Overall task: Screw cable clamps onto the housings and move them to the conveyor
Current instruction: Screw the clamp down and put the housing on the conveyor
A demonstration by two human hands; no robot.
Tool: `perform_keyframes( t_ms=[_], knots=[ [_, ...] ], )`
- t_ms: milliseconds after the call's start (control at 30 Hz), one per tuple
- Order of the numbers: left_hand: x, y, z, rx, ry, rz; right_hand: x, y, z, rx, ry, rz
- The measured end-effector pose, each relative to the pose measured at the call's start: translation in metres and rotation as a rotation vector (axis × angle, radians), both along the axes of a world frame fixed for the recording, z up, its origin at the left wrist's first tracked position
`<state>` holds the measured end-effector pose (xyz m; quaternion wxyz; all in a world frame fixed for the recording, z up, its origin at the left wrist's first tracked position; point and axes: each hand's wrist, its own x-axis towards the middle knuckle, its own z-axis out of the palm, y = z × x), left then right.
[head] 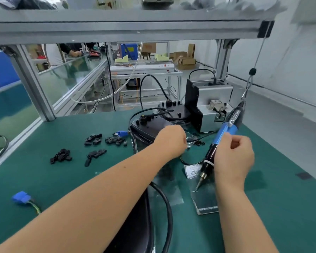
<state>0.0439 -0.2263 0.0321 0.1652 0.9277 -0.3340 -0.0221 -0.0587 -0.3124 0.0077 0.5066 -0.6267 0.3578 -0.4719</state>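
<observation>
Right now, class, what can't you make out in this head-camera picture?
- Left hand: fingers hidden behind its own back; contents unknown.
- Housing near the bottom edge: covered by the left forearm, cut off.
- Screwdriver bit: too small to show a screw.
- Top shelf items: blurred.

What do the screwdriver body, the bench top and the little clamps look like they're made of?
Electric screwdriver: glossy blue and black body, likely plastic, with a metal tip.
Bench top: matte green mat, probably rubber.
Cable clamps: dull black, apparently moulded plastic.
</observation>
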Motion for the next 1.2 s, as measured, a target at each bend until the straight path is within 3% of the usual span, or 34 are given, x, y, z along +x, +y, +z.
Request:
perform_keyframes(
  t_ms=[233,700,800,900,1000,1200],
  knots=[
    [-0.004,-0.037,-0.009,0.147,-0.157,0.092,0.002,-0.011,-0.008,0.155,0.027,-0.029],
    [-0.005,-0.045,-0.012,0.187,-0.156,0.045,0.013,-0.009,-0.015,0.261,0.081,0.152],
    [0.001,-0.033,-0.001,-0.024,0.0,0.029,0.013,-0.006,-0.012,0.421,-0.056,0.306],
    [0.001,0.002,0.019,-0.425,0.409,0.07,0.014,-0.003,-0.004,0.637,-0.281,0.41],
    [-0.007,0.055,0.032,-0.777,0.788,0.089,0.017,0.006,0.007,0.696,-0.437,0.539],
    [-0.029,0.136,0.03,-1.189,1.057,0.165,0.017,0.044,0.043,0.879,-0.818,0.681]
  ],
)
